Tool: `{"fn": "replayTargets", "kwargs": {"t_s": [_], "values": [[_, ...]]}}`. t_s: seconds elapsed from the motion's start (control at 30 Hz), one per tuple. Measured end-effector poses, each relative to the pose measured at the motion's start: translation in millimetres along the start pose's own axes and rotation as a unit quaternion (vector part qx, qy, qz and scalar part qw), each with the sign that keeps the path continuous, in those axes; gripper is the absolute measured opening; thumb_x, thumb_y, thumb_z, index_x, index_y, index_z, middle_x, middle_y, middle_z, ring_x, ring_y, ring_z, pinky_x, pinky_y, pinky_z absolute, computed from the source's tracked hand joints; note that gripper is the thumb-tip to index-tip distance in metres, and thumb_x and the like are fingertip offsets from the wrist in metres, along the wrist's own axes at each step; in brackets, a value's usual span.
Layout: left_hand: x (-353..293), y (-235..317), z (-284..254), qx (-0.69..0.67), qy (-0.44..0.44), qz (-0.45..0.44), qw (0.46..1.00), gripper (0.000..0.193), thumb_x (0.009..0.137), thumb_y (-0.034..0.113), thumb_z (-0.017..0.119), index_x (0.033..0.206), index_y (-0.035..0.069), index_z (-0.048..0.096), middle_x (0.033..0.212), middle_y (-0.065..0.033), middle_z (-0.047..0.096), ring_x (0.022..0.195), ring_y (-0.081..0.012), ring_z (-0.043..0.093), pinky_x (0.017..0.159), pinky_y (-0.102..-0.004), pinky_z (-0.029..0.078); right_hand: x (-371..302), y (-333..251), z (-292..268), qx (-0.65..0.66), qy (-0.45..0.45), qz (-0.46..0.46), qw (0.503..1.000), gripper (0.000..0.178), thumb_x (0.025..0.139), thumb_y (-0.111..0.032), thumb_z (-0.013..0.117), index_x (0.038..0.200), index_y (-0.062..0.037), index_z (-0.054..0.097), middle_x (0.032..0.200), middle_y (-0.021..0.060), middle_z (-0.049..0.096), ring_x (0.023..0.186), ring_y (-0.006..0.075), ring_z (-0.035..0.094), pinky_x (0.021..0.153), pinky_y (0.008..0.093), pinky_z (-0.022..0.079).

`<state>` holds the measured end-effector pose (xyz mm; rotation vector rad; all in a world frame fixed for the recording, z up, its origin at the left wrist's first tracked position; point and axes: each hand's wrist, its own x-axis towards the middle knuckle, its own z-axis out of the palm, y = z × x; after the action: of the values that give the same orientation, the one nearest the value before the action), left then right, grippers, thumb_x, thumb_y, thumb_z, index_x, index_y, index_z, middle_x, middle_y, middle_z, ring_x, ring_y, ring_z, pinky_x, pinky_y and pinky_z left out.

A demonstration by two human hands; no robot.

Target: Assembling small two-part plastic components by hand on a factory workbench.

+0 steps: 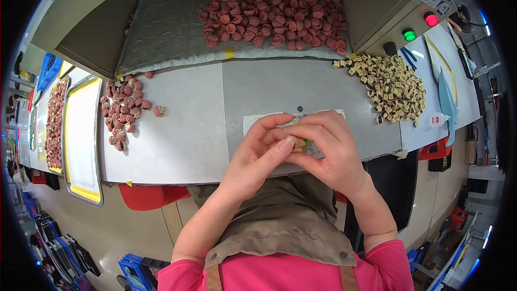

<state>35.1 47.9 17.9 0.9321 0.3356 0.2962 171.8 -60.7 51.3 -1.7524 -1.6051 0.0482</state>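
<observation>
Above the near edge of the table, my left hand [258, 156] and my right hand [331, 153] are brought together, thumbs and fingertips closed on a small pinkish, raspberry-shaped piece [298, 144]. A yellow-green bit shows beside it; fingers cover most of both. Under the hands lies a white board [253, 120], with a small dark blue round thing [300, 108] just past it. To the right is a heap of small cream-and-dark-brown pieces [390, 86]. Pink hollow raspberry-shaped cups [274, 16] are piled at the back. On the left, raspberry-shaped pieces [124, 105] with pale bits lie loosely grouped.
The cups rest on a grey mat [161, 32] beneath a machine housing with a green button [409, 34] and red button [431, 19]. A yellow-edged tray [83, 134] stands left, beside a filled one [55, 124]. A white bottle [438, 120] is at right; a red stool [151, 196] is below.
</observation>
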Motion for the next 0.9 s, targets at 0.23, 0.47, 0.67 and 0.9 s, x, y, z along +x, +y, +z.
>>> {"fn": "replayTargets", "kwargs": {"t_s": [0.23, 0.47, 0.67, 0.9], "values": [[2.3, 4.7, -4.2, -0.085, -0.02, -0.045, 0.995, 0.049, 0.096, 0.026, 0.056, 0.136, 0.005, 0.037, 0.107, -0.0053, 0.061, 0.102, -0.012, 0.056, 0.093, -0.0286, 0.044, 0.9, -1.7, -5.7, 0.227, -0.068, 0.132, 0.962, 0.028, 0.079, -0.006, 0.068, 0.106, -0.0041, 0.063, 0.103, 0.0102, 0.06, 0.099, 0.0254, 0.057, 0.086, 0.0349, 0.045], [4.1, -0.7, -7.5, -0.046, -0.034, -0.029, 0.998, 0.045, 0.097, 0.026, 0.055, 0.134, 0.005, 0.039, 0.104, -0.0035, 0.062, 0.101, -0.0107, 0.056, 0.091, -0.0271, 0.043, 2.0, 2.1, -8.0, 0.255, -0.075, 0.134, 0.955, 0.022, 0.082, -0.004, 0.062, 0.104, -0.0037, 0.063, 0.101, 0.0097, 0.06, 0.096, 0.0244, 0.057, 0.086, 0.0344, 0.045], [4.0, 1.1, -2.7, -0.045, -0.013, -0.031, 0.998, 0.042, 0.097, 0.024, 0.054, 0.132, 0.005, 0.041, 0.104, -0.0035, 0.062, 0.1, -0.0107, 0.056, 0.09, -0.0267, 0.043, 0.6, 0.1, -6.1, 0.256, -0.054, 0.138, 0.955, 0.021, 0.083, -0.003, 0.061, 0.104, -0.0038, 0.063, 0.101, 0.0099, 0.061, 0.095, 0.0242, 0.057, 0.086, 0.0343, 0.045], [-3.9, 30.1, -16.6, 0.382, 0.163, 0.095, 0.905, 0.032, 0.089, 0.01, 0.063, 0.119, 0.003, 0.052, 0.102, -0.0077, 0.063, 0.1, -0.0159, 0.058, 0.086, -0.0306, 0.046, -3.9, 20.3, -40.9, 0.206, -0.015, 0.132, 0.969, 0.024, 0.084, -0.006, 0.062, 0.107, -0.0038, 0.062, 0.102, 0.0109, 0.06, 0.096, 0.0255, 0.058, 0.085, 0.0347, 0.046]]}}
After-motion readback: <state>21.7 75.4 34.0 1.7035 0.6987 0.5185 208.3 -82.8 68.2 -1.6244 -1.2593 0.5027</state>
